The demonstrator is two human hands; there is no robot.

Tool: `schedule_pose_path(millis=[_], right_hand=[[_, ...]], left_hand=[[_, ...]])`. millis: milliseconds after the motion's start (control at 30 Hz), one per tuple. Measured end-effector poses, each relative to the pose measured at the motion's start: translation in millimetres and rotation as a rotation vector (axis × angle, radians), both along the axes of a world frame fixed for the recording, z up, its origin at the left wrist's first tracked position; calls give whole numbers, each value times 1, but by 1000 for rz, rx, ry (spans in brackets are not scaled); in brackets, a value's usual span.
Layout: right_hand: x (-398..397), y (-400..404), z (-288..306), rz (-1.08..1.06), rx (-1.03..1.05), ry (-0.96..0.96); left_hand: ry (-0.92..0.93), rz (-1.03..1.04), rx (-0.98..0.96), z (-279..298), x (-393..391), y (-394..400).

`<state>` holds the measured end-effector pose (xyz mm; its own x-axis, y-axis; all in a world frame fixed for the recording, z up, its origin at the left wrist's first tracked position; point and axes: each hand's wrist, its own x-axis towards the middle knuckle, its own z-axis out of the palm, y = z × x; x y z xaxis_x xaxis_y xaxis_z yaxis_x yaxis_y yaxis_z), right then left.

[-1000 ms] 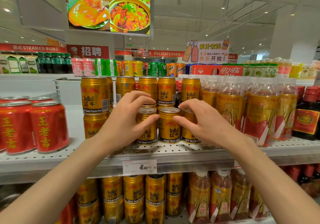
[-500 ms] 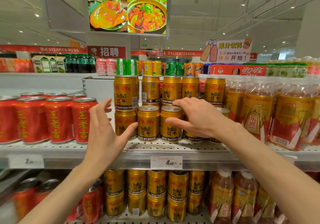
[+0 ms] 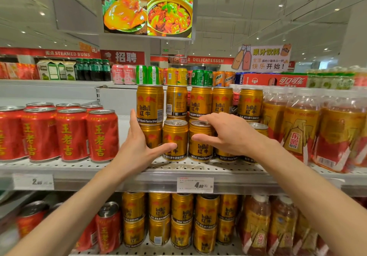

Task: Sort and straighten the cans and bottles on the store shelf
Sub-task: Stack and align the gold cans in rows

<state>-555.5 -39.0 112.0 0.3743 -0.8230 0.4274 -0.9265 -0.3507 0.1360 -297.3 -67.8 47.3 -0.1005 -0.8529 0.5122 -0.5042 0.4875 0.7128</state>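
Glossy metal gold cans (image 3: 175,139), perforated matt shelf (image 3: 218,169)

My left hand (image 3: 137,148) lets go of the can it gripped a second ago and now lies open against the left side of the gold cans (image 3: 175,139). My right hand (image 3: 228,134) shifts onto the next can (image 3: 200,140), fingers over its top, thumb on its front.

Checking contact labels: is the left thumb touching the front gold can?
Touching. Head view: the left hand's thumb tip lies across the front gold can's lower label, no gap visible.
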Motion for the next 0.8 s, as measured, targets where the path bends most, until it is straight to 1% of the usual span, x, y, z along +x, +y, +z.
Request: schedule_pose_path(millis=[233, 367, 467, 533, 633, 800], right_hand=[[0, -2, -4, -12, -48, 4], [-7, 3, -3, -6, -51, -85], [-27, 14, -10, -122, -175, -98], [-41, 20, -19, -209, -201, -101], [-50, 22, -29, -240, -154, -185], [-48, 18, -33, -198, -172, -303]], left_hand=[[-14, 9, 3, 1, -2, 5], [-56, 94, 5, 1, -8, 20], [-67, 143, -1, 3, -15, 29], [-49, 149, -2, 3, -19, 30], [-30, 160, -4, 4, -22, 30], [-36, 168, -3, 3, -22, 29]])
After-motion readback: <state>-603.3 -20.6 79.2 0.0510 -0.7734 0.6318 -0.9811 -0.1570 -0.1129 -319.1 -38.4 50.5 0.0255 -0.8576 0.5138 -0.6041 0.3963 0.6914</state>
